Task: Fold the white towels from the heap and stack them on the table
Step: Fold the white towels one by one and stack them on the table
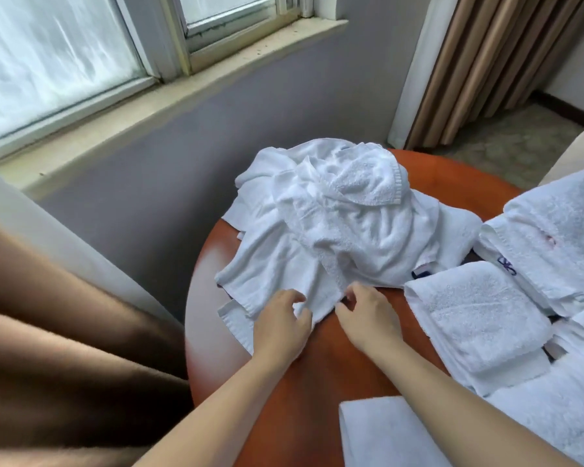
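A heap of crumpled white towels (338, 217) lies on the far part of the round red-brown table (317, 392). One towel (277, 278) trails from the heap toward me. My left hand (282, 326) lies on its near edge with fingers curled and the thumb against the cloth. My right hand (368, 315) pinches the same edge just to the right. Folded white towels (479, 318) are stacked on the right side of the table.
More folded white towels (553, 244) with a blue mark lie at the far right, and another folded one (388, 433) sits at the near edge. A brown curtain (48, 332) hangs left, a window and sill behind, striped curtains at the back right.
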A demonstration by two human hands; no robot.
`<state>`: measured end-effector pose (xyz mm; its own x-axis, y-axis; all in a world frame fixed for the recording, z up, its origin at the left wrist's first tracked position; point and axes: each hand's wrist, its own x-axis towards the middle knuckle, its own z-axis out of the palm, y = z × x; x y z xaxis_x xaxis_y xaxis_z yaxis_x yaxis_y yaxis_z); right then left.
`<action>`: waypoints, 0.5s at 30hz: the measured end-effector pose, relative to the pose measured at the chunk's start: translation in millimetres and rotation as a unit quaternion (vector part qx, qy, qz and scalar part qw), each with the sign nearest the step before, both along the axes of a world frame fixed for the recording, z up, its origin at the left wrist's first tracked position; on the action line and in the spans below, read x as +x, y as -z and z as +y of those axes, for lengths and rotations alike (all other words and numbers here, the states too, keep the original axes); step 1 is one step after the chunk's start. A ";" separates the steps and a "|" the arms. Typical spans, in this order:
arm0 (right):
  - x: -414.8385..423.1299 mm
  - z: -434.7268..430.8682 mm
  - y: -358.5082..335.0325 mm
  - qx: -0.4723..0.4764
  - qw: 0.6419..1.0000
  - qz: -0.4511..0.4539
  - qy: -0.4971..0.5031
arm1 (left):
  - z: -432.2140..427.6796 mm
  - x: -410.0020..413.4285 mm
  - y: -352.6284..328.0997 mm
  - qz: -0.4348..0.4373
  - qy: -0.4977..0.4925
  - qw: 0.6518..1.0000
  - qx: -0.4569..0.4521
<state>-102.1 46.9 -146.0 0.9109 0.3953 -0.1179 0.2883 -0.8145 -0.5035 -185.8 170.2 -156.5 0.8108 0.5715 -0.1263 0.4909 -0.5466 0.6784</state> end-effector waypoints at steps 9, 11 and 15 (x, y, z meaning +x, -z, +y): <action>69.8 96.6 17.4 -0.145 0.986 -0.079 0.037 | 88.4 76.2 -1.1 -0.003 -0.003 0.971 -0.238; 72.3 95.6 22.3 -0.111 0.986 -0.115 0.045 | 94.5 83.7 0.7 -0.005 -0.024 0.954 -0.300; 67.2 79.6 25.2 0.045 0.980 -0.194 -0.005 | 93.9 97.4 -3.7 -0.049 -0.083 0.914 -0.394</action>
